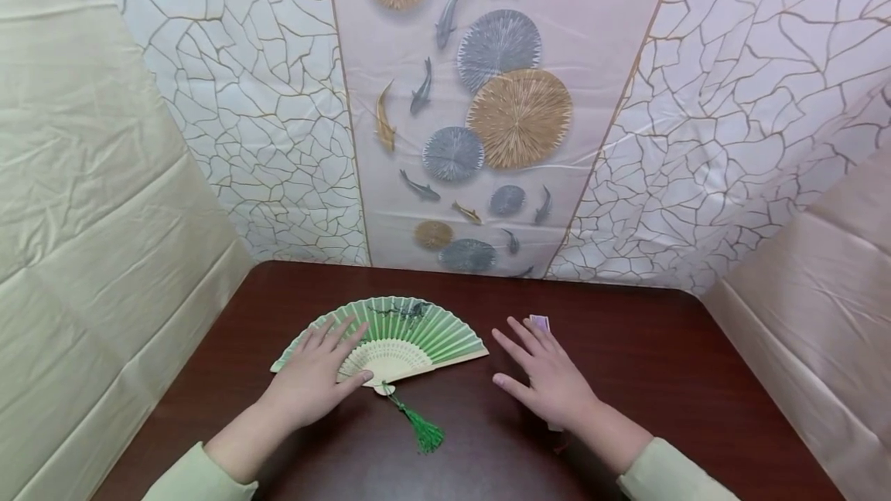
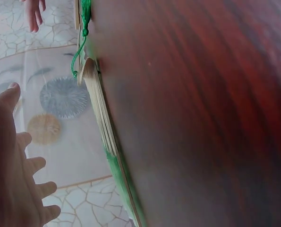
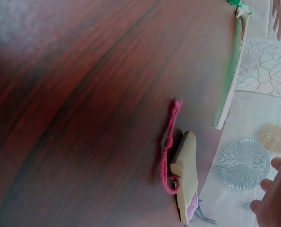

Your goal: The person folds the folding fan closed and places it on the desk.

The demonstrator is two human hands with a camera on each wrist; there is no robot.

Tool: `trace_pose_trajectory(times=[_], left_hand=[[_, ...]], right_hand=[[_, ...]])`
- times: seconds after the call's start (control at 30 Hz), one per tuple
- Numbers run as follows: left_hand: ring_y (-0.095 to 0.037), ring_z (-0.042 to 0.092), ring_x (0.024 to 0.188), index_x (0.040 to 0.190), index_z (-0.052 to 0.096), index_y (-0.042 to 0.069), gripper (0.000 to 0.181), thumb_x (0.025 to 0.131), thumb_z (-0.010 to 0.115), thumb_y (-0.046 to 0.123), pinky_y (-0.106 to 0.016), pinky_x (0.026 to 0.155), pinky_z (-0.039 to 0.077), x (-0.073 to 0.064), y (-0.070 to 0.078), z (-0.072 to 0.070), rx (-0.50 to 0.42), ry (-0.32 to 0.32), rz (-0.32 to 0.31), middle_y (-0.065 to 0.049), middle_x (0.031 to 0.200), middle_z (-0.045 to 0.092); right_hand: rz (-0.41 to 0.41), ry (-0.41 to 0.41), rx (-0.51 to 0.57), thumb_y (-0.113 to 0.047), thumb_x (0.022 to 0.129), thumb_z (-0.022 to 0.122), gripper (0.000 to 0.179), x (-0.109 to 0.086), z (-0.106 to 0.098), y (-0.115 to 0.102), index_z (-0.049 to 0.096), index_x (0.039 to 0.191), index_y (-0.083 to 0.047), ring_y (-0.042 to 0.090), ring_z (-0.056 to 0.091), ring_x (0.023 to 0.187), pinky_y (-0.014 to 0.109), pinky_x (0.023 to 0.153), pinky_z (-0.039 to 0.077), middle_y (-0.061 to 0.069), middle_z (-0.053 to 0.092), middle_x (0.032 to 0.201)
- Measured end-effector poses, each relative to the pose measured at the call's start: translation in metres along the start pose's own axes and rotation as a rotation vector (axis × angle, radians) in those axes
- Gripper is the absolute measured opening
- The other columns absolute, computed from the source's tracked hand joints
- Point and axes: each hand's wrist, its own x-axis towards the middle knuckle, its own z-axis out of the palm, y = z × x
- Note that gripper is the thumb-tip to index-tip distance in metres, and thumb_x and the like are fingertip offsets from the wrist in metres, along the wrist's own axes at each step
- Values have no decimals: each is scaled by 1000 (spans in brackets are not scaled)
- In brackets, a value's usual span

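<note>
A green folding fan [image 1: 442,335] lies spread on the table, its pale slatted ribs meeting at a pivot near the front. From that pivot trails a green tassel [image 1: 423,430]. My left hand [image 1: 309,381] hovers over the fan's left part, fingers spread; the left wrist view shows a gap between them. To the right, my right hand [image 1: 546,381] is held above a closed folding fan [image 3: 186,165] with pale wooden guards and a purple edge. A pinkish-red cord [image 3: 165,163] loops from the closed fan's end. In the head view this hand hides most of that fan.
The dark reddish-brown table [image 1: 668,393] has rounded far corners. Behind it hangs a cloth backdrop [image 1: 599,45] printed with fish, round leaves and a crackle pattern. Beige cloth walls [image 1: 76,199] stand at both sides.
</note>
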Motion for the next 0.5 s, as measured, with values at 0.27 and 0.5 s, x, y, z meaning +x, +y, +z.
trace_pose_trajectory(times=[0.27,0.5], left_hand=[[-43,34,140,154,38,16,74,95,57,57,-63,111,29,1,-14,4,-7,9,-27,-15,155,37],[-44,37,138,154,37,11,77,94,60,54,-65,110,29,2,-29,3,-22,-20,-94,-19,153,39]], right_hand=[[24,-53,49,-62,96,49,65,7,1,-2,42,152,-30,36,29,145,58,114,28,8,37,156],[63,-127,97,-63,97,46,64,15,3,-3,44,151,-29,35,38,140,56,112,32,9,42,152]])
